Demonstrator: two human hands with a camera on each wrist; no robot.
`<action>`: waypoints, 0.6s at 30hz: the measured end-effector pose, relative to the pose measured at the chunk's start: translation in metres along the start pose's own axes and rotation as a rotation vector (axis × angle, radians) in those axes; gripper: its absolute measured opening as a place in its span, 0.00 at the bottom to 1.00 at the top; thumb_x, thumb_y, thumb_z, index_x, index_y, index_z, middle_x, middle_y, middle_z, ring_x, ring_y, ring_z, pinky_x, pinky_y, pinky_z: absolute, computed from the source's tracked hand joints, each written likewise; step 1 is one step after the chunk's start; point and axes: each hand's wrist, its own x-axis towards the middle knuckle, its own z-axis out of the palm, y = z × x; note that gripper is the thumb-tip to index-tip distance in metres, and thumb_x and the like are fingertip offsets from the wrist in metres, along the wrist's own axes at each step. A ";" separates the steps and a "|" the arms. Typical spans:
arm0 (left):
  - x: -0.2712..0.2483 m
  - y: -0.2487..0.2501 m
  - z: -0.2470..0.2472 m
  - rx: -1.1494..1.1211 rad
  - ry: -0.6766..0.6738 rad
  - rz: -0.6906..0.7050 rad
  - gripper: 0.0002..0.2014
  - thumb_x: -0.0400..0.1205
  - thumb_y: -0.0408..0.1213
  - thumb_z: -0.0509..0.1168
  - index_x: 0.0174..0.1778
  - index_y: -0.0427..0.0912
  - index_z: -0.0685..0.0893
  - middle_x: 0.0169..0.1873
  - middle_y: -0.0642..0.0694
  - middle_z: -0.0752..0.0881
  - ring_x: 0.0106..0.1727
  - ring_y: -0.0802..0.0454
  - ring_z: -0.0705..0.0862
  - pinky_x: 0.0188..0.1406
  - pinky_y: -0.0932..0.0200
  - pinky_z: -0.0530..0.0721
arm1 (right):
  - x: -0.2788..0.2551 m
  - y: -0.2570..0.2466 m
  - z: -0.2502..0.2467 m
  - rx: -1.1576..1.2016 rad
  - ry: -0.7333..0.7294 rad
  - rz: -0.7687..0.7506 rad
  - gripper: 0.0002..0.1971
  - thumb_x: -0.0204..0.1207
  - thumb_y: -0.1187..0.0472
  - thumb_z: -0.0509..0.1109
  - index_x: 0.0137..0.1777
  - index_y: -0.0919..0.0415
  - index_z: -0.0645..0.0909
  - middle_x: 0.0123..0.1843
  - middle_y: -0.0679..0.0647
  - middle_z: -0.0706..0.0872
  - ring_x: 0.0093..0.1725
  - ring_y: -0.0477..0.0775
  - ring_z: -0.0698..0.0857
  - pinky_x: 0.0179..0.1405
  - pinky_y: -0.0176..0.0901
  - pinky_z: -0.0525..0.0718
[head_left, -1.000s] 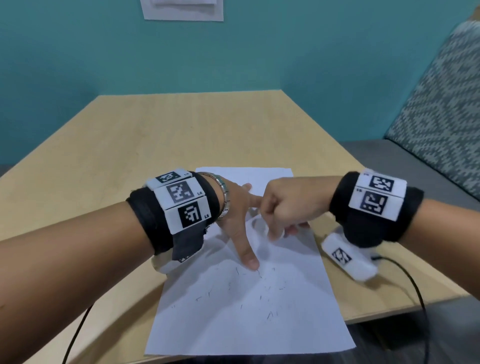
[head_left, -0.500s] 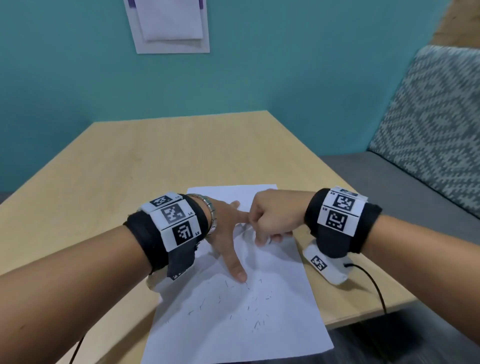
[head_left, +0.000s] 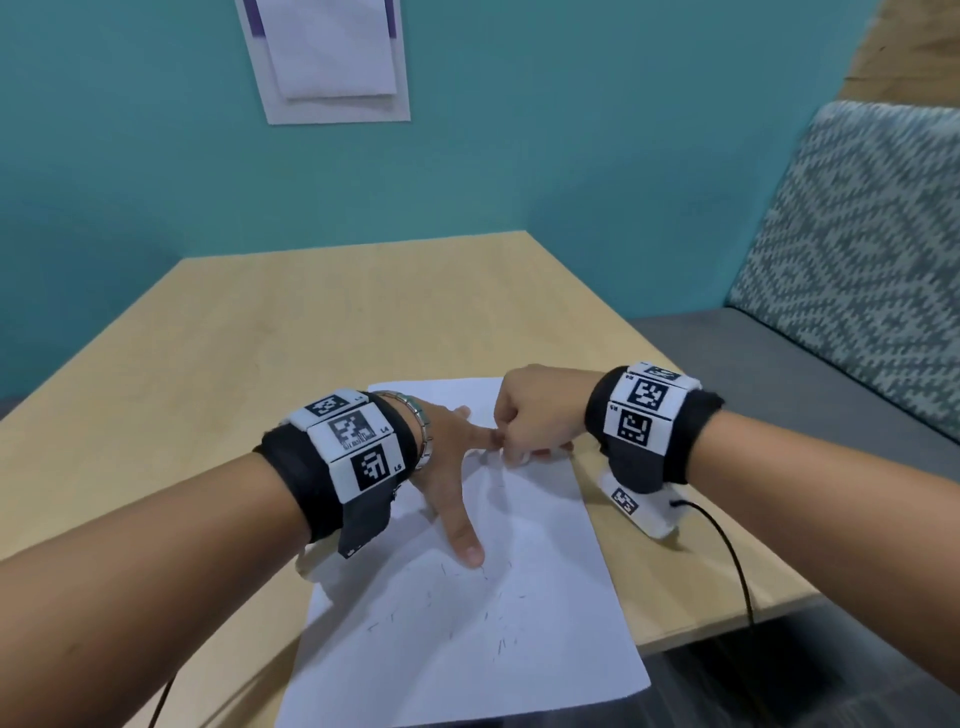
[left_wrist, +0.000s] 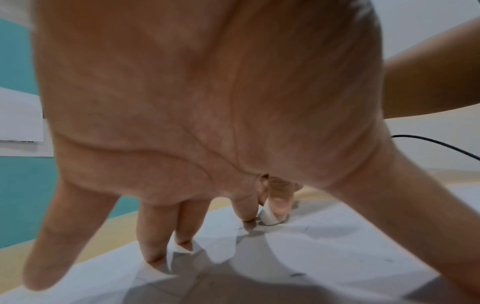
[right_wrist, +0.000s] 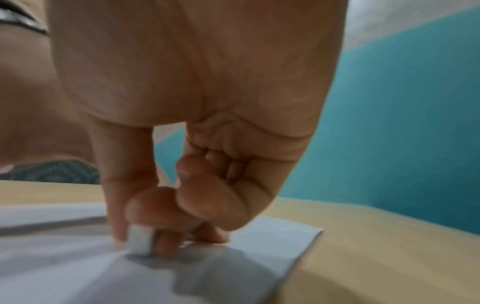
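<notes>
A white paper sheet lies on the wooden table, speckled with small dark flecks. My left hand is spread flat on the sheet, straight fingers pressing it down; the left wrist view shows the fingertips on the paper. Beside the left index finger, my right hand is curled into a fist. Its thumb and fingers pinch a small white eraser whose end touches the paper. The eraser also shows past the left palm.
The table's near right edge runs close to the sheet. A black cable hangs off it from the right wrist. A grey bench with a patterned cushion stands to the right. A white holder hangs on the teal wall.
The head view has tilted up, showing more wall and less of the sheet's near end. Both hands keep about the same places on the paper.
</notes>
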 end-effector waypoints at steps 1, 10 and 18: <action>-0.001 0.000 0.000 -0.008 -0.001 0.012 0.58 0.55 0.71 0.78 0.77 0.80 0.51 0.86 0.57 0.44 0.84 0.53 0.55 0.80 0.47 0.60 | 0.000 -0.002 0.003 -0.014 -0.027 -0.019 0.07 0.67 0.62 0.76 0.30 0.59 0.83 0.24 0.51 0.84 0.25 0.55 0.79 0.27 0.38 0.79; 0.003 0.000 -0.001 -0.009 -0.021 0.020 0.57 0.58 0.69 0.78 0.78 0.80 0.48 0.86 0.54 0.40 0.86 0.52 0.49 0.79 0.45 0.56 | -0.002 0.003 0.007 -0.003 -0.066 -0.033 0.07 0.66 0.62 0.76 0.29 0.59 0.82 0.23 0.51 0.83 0.26 0.55 0.79 0.29 0.40 0.78; 0.005 0.001 -0.002 0.017 -0.020 -0.005 0.60 0.57 0.71 0.78 0.77 0.82 0.43 0.85 0.50 0.37 0.85 0.48 0.56 0.77 0.45 0.61 | -0.003 0.009 0.007 0.035 -0.060 -0.020 0.09 0.66 0.62 0.75 0.26 0.58 0.80 0.24 0.52 0.82 0.26 0.55 0.77 0.28 0.39 0.77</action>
